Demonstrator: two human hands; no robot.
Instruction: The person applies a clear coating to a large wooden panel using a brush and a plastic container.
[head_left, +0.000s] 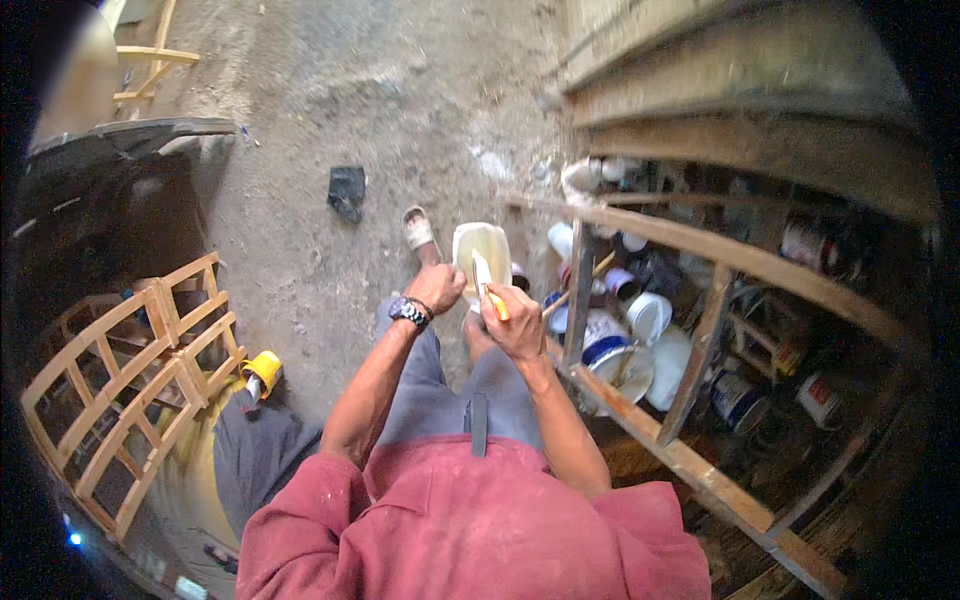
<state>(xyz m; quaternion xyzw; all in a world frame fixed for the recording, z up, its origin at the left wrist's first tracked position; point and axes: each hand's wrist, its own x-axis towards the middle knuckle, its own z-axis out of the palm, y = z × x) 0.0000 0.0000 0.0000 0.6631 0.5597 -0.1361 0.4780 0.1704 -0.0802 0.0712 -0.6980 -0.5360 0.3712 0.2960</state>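
Note:
In front of me, over the floor and near my feet, is a cut-open white plastic container (479, 231) with a pale yellowish inside. My left hand (440, 288), below a wristwatch, is closed at the container's near left edge and appears to grip it; the fingertips are partly hidden. My right hand (515, 325) grips a paintbrush (498, 304) by its orange-yellow handle. The brush's pale head points away from me, into or just over the container. How deep it reaches cannot be made out.
To my right stands a wooden frame (690, 400), with paint buckets (606, 338) and cans behind it. At left are curved wooden lattice frames (130, 370) and a yellow container (262, 368) beside another person's grey-clothed leg (255, 450). A black scrap (346, 193) lies on the floor.

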